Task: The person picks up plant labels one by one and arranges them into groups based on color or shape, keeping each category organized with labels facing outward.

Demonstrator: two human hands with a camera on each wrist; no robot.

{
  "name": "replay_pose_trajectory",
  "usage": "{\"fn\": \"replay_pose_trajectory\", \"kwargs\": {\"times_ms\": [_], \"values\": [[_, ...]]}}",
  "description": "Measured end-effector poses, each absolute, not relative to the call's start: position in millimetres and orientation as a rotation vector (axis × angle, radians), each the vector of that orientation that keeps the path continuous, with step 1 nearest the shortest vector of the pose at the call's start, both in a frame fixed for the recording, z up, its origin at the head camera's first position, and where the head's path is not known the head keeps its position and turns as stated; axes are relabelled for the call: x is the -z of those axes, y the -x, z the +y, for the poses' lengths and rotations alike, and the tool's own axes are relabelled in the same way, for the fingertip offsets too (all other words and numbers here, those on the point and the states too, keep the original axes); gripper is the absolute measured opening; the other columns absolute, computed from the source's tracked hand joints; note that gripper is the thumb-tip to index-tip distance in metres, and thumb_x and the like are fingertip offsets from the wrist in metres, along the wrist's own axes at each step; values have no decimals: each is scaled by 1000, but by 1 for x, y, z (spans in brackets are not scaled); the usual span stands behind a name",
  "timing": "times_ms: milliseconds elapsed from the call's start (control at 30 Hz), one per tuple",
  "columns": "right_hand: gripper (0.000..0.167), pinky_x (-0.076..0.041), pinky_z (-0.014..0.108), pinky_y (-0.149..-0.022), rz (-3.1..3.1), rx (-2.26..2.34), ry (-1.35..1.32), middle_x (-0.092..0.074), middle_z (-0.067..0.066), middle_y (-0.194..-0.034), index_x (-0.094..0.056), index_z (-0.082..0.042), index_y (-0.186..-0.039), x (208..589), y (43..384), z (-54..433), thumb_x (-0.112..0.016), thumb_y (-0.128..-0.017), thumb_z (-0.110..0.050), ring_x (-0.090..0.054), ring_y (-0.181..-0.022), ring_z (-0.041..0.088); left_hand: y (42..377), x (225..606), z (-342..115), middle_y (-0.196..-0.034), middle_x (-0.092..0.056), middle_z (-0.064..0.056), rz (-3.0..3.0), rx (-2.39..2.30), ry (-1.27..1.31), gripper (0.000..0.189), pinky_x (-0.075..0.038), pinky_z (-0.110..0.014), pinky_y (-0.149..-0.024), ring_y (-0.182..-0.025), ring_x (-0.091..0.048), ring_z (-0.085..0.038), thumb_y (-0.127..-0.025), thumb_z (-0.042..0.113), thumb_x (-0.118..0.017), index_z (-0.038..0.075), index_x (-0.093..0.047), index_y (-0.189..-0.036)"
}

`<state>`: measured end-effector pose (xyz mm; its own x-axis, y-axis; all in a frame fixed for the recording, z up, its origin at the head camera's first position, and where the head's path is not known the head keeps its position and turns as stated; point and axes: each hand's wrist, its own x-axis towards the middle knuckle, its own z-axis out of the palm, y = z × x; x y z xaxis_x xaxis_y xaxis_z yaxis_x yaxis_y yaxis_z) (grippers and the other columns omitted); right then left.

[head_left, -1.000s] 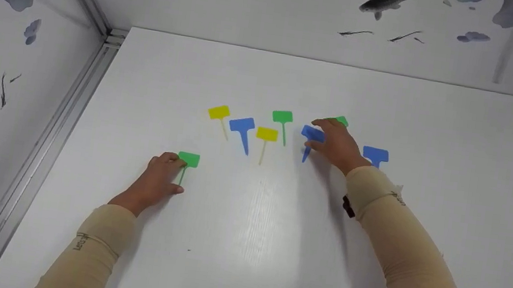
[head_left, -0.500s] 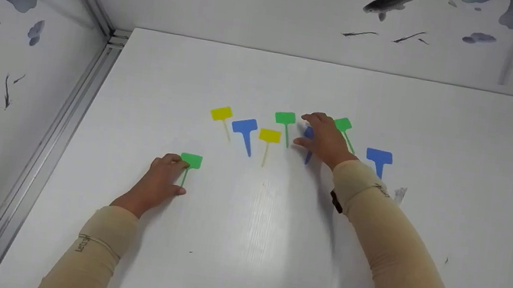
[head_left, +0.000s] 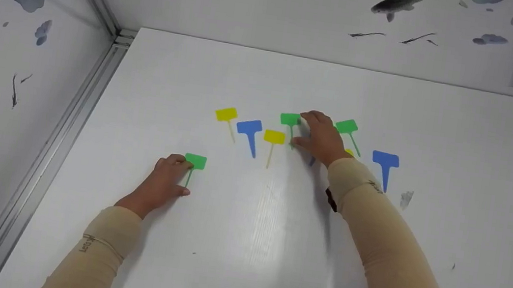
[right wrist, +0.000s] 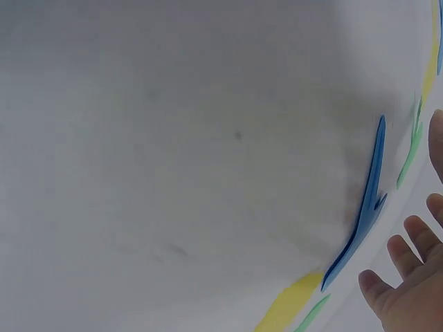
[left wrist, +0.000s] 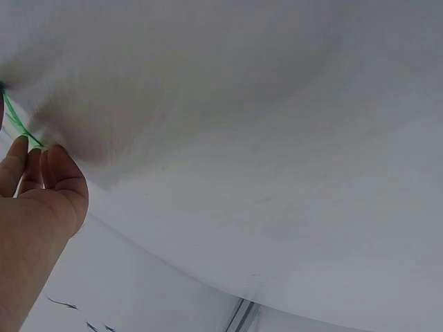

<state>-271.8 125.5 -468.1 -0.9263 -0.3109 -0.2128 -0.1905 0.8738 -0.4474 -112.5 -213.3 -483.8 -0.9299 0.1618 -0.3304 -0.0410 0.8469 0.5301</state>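
Two hands work at the white table point(head_left: 226, 259): the left hand point(head_left: 162, 181) has fingertips at the near-left green tag point(head_left: 196, 161), thumb apart by the stem, pinched or not we cannot tell; the right hand point(head_left: 323, 137), thumb and fingers parted, reaches the middle green tag point(head_left: 289, 119), apparently without hold. We judge its palm could drag the blue tag point(right wrist: 365, 214) beneath, or its thumb nudge the yellow tag point(head_left: 274, 137) just left, because the pieces crowd together. The far edge point(head_left: 249, 47) is well apart; bare room opens nearer.
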Motion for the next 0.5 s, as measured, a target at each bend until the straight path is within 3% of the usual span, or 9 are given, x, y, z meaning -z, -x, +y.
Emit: {"fn": "replay_pose_trajectory", "kwargs": {"times_ms": [500], "values": [[82, -23, 44, -116, 2753, 493, 404, -22, 13, -157, -29, -12, -152, 476, 278, 119, -75, -85, -29, -20, -144, 31, 111, 485, -216, -145, -35, -20, 2666, -815, -124, 64, -36, -47, -107, -127, -34, -38, -84, 11, -73, -3, -44, -140]]}}
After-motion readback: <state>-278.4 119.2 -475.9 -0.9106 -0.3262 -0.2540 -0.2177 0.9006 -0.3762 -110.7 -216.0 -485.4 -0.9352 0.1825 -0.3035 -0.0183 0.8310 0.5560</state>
